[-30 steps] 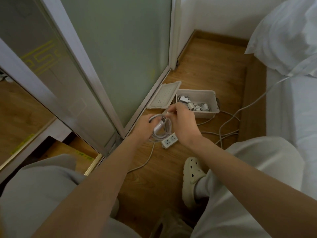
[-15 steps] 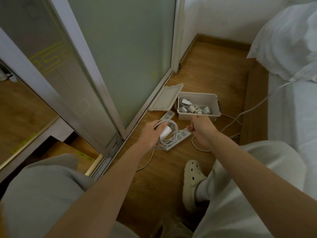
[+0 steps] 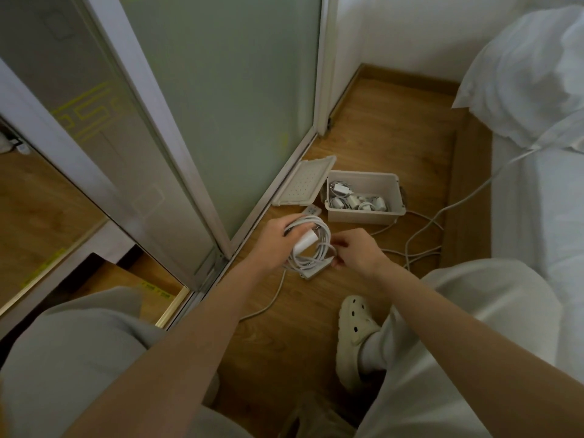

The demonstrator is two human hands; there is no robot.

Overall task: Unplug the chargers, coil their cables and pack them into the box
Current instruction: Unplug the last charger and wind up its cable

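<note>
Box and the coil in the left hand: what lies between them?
In the head view, only one end of the white power strip and bare wood floor lie between the box and the coil held by the left hand.

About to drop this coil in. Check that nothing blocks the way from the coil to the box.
Nothing visible does. The coil, held in the left hand, sits just short of the box. The box is open, its lid lying off to the side. Chargers already lie inside, with room above them.
</note>
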